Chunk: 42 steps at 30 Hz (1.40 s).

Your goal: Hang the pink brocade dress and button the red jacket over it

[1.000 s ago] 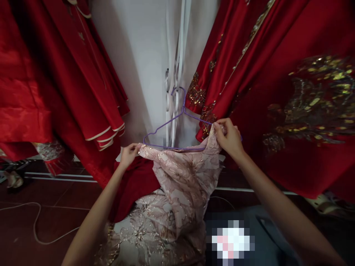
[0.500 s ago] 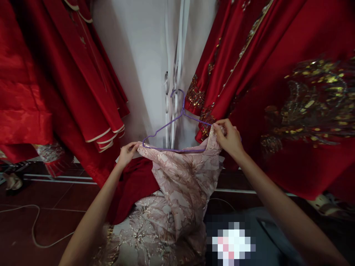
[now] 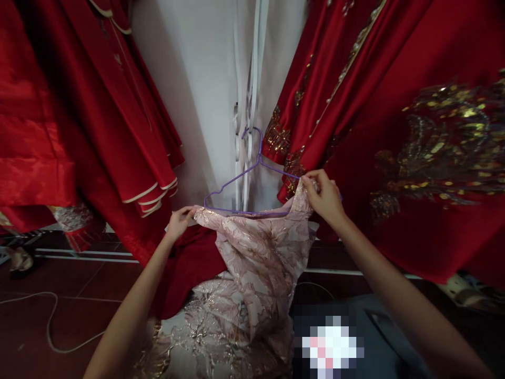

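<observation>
The dress [image 3: 264, 252] runs off the lower edge of our view, so we cannot see its hem. Our right hand [image 3: 325, 195] covers much of one end of the purple hanger [image 3: 259, 157] — only a sliver shows past it — and we cannot tell whether the hook bears on the white strips [image 3: 255, 68] behind. A pixelated patch [image 3: 332, 345] hides whatever lies lower right. The dress hangs between our hands, below the hanger: pale pink, rumpled, with glinting metallic flowers. Our left hand [image 3: 179, 222] pinches one shoulder edge; our right fingers pinch the other.
</observation>
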{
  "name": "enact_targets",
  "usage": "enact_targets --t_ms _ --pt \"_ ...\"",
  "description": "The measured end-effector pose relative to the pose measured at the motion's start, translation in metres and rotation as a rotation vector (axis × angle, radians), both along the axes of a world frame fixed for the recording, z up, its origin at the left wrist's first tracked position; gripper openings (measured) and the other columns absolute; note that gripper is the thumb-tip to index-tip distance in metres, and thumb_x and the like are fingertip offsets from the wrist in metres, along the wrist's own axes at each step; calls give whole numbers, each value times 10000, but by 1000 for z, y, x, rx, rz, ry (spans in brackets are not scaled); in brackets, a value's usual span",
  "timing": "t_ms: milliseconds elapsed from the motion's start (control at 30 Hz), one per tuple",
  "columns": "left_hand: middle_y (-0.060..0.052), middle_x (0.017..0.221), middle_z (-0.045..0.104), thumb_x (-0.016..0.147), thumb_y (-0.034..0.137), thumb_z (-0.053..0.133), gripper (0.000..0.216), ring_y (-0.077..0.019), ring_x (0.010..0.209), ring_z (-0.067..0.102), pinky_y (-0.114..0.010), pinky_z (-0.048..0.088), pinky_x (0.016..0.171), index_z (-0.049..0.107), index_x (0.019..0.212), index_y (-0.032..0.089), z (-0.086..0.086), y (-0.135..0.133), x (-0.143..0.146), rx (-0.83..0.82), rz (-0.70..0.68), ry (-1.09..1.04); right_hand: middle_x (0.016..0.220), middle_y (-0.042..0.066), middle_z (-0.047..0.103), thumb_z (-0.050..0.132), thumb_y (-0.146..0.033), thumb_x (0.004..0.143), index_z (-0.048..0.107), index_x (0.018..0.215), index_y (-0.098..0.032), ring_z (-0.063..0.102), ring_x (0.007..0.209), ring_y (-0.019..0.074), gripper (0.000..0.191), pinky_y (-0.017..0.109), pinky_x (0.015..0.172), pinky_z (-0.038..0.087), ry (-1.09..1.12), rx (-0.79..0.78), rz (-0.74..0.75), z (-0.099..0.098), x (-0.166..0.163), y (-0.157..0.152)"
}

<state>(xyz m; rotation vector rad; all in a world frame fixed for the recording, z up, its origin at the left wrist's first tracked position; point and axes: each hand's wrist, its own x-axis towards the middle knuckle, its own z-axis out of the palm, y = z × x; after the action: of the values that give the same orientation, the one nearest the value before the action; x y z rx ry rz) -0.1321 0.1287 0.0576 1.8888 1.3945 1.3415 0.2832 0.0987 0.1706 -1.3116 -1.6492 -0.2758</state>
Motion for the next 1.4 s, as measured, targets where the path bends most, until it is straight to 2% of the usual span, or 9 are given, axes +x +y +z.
enact_targets --t_ms 133,367,467,600,767,900,1167,1300,1400 --pt "-88 983 693 774 493 518 411 -200 913 620 -299 461 863 663 912 134 16 3 3 26 12 14 820 46 650 432 -454 860 537 907 -233 592 708 215 250 380 757 416 -6 3 11 0 2 1" --pt "-62 976 693 820 446 489 340 -207 932 606 -343 402 941 674 929 183 94 8 51 214 -94 187 772 8 635 426 -464 857 528 904 -248 581 650 185 243 317 659 428 69 -50 89 -10 -4 7" --pt "-32 994 690 837 433 466 323 -202 956 600 -370 342 1001 676 956 217 109 8 64 251 -157 225 749 6 624 436 -460 851 531 899 -242 569 635 174 243 290 615 424 99 -58 123 -14 -3 10" --pt "-82 1010 669 841 439 359 440 -189 893 612 -315 457 840 605 1078 161 80 18 31 76 -175 110 747 9 622 445 -460 843 534 900 -233 562 621 169 250 288 611 429 97 -51 119 -15 0 14" --pt "-67 763 680 514 394 664 293 -204 673 613 -275 480 645 656 722 187 14 15 -45 -402 -217 495 751 9 624 452 -448 845 534 892 -230 575 651 171 237 284 623 434 93 -45 130 -14 0 14" --pt "-53 690 675 605 483 597 289 -206 652 605 -276 482 635 648 653 202 7 4 -67 -426 -204 455 738 9 625 464 -454 839 540 878 -231 581 644 175 239 288 610 439 122 -56 144 -15 -1 14" --pt "-56 686 666 723 403 520 283 -212 724 579 -276 464 718 625 638 153 105 36 -4 -112 132 215 730 11 626 460 -459 839 534 870 -233 592 667 185 240 299 609 455 125 -78 158 -13 -1 13" --pt "-34 680 629 773 318 463 263 -200 741 573 -277 438 749 616 682 124 156 29 63 -60 141 287 734 20 640 485 -472 825 532 839 -233 593 662 190 244 303 604 454 108 -97 154 -6 -8 -2" --pt "-52 732 613 837 294 393 279 -191 743 569 -291 433 750 593 769 111 168 6 114 9 45 287 755 25 659 498 -491 817 525 794 -234 605 678 195 259 303 608 457 109 -143 202 1 -13 -19"
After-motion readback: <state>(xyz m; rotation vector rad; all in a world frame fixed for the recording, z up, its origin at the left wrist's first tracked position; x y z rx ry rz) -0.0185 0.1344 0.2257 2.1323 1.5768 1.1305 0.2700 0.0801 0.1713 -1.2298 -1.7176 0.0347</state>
